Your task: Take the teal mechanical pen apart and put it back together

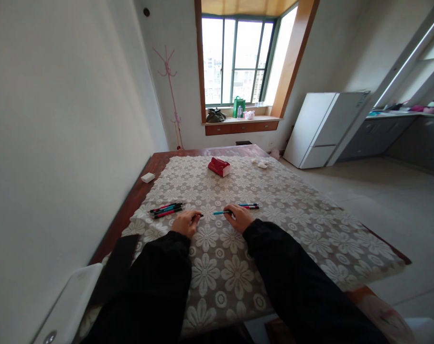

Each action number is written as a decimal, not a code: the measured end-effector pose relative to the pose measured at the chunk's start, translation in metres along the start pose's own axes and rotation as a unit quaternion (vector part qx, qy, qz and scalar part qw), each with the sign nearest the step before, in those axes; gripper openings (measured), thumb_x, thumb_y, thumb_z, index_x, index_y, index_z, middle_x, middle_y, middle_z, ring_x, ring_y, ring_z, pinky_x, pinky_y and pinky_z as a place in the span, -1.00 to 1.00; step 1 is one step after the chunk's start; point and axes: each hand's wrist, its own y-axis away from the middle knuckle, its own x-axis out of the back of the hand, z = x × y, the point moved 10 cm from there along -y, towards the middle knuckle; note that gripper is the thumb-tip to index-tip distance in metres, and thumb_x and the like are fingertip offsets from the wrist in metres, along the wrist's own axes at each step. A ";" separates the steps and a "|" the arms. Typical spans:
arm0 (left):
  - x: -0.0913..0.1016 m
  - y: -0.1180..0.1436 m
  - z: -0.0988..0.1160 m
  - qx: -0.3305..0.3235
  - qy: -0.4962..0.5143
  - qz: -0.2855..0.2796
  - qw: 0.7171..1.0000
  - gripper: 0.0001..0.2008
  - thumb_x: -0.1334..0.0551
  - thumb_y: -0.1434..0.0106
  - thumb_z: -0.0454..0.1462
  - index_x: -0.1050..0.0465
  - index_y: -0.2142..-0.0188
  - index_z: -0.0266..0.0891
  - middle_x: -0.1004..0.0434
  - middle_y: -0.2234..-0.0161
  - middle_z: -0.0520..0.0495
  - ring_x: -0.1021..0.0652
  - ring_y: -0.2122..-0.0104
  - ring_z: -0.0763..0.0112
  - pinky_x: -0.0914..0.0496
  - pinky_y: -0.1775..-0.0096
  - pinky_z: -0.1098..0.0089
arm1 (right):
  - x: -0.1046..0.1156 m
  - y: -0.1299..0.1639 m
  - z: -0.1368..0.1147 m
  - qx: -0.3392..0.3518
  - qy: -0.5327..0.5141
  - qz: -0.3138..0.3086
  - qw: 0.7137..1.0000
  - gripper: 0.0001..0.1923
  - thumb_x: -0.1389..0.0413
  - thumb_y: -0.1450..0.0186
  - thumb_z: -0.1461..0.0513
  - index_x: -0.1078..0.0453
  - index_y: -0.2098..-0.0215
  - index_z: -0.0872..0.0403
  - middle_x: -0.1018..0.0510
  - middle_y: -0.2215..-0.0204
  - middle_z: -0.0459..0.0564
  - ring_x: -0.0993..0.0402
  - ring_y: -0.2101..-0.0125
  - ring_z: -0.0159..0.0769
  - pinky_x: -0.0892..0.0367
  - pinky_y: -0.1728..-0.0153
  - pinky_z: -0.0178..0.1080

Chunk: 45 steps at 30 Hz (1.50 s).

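Observation:
Just above the flower-patterned tablecloth (pixel 205 274), my right hand (pixel 240 218) pinches a blue and black pen (pixel 221 212) whose blue end points left. My left hand (pixel 187 223) is closed, with a small dark piece (pixel 201 215) poking out from its fingertips; it looks like a pen cap, but its kind is not certain. A narrow gap separates this piece from the pen's blue end. Beside my left hand lies a bunch of several red, blue and black pens (pixel 167 209). Behind my right hand, red and blue pens (pixel 251 206) rest on the cloth.
A red tissue pack (pixel 219 167) sits farther back, with crumpled white tissues (pixel 260 164) to its right. A small white box (pixel 148 177) stands on the table's left wooden edge. A dark flat object (pixel 118 260) lies near my left sleeve, by the wall.

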 end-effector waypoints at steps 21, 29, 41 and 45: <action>-0.004 -0.001 -0.006 0.001 0.010 0.000 1.000 -0.81 -0.17 -0.20 -0.27 -0.50 0.20 -0.15 -0.59 0.20 -0.06 -0.52 0.13 0.22 -0.37 0.06 0.27 | -0.008 0.003 -0.020 0.096 0.011 -0.052 0.994 -0.86 -0.08 -0.21 0.33 -0.40 0.25 0.06 -0.47 0.34 -0.01 -0.39 0.28 -0.28 -0.29 0.20 -0.27; -0.005 -0.001 -0.004 -0.010 0.015 0.000 1.000 -0.78 -0.16 -0.23 -0.27 -0.52 0.16 -0.16 -0.58 0.17 -0.07 -0.51 0.12 0.22 -0.37 0.05 0.25 | -0.007 0.003 -0.013 0.085 0.047 -0.057 0.994 -0.87 -0.10 -0.15 0.33 -0.40 0.30 0.07 -0.47 0.35 -0.02 -0.38 0.28 -0.26 -0.26 0.21 -0.25; -0.006 0.003 0.019 -0.103 0.054 -0.016 0.993 -0.81 -0.20 -0.28 -0.25 -0.54 0.16 -0.13 -0.61 0.21 -0.02 -0.54 0.18 0.30 -0.39 0.07 0.30 | -0.013 0.004 -0.026 0.116 0.023 -0.042 0.992 -0.84 -0.14 -0.29 0.19 -0.40 0.16 0.05 -0.48 0.31 -0.01 -0.36 0.23 -0.24 -0.24 0.16 -0.21; -0.005 0.004 0.023 -0.116 0.057 -0.014 0.992 -0.82 -0.21 -0.27 -0.24 -0.55 0.16 -0.11 -0.61 0.22 -0.02 -0.54 0.18 0.30 -0.39 0.07 0.29 | -0.012 0.003 -0.025 0.117 0.029 -0.032 0.992 -0.94 -0.09 -0.31 0.28 -0.40 0.31 0.06 -0.48 0.34 -0.02 -0.35 0.25 -0.27 -0.22 0.18 -0.24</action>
